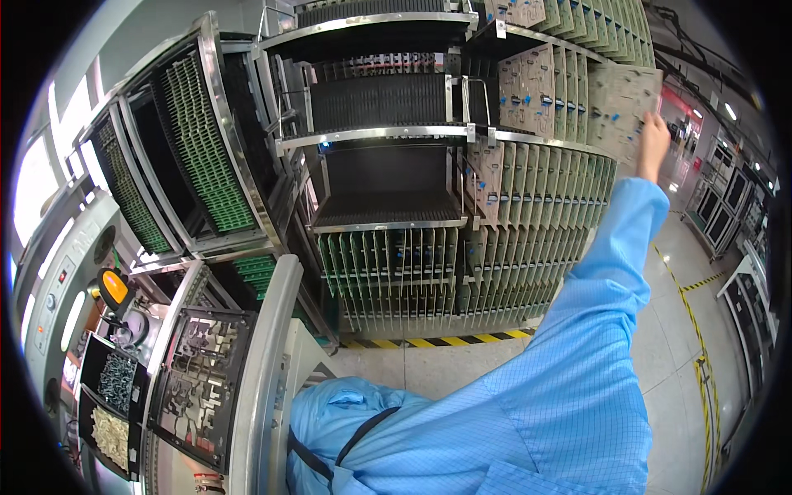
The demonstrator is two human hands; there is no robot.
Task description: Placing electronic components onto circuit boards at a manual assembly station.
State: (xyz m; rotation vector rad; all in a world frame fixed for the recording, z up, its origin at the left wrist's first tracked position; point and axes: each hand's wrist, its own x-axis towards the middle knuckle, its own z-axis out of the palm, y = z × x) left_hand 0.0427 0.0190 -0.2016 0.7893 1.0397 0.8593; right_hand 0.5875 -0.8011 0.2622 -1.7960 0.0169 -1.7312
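My right hand (pixel 654 140) reaches far out to the upper right, its fingers closed on the edge of a tan circuit board (pixel 619 107) with small blue parts. That board stands at the right end of a rack row, beside several similar upright boards (pixel 569 91). Low on the left, my left hand (pixel 191 458) shows only in part, with a red band at the wrist. It is by the lower end of a dark fixture frame (pixel 198 379) that has metal-coloured cutouts. Its fingers are hidden.
Slotted racks (pixel 379 99) rise ahead. Green boards fill a rack (pixel 206 140) on the left. Black bins hold screws (pixel 118 382) and pale small parts (pixel 110 437), near an orange-and-black tool (pixel 114 289). A grey rail (pixel 268 363) runs beside me. Striped tape (pixel 437 341) marks the floor.
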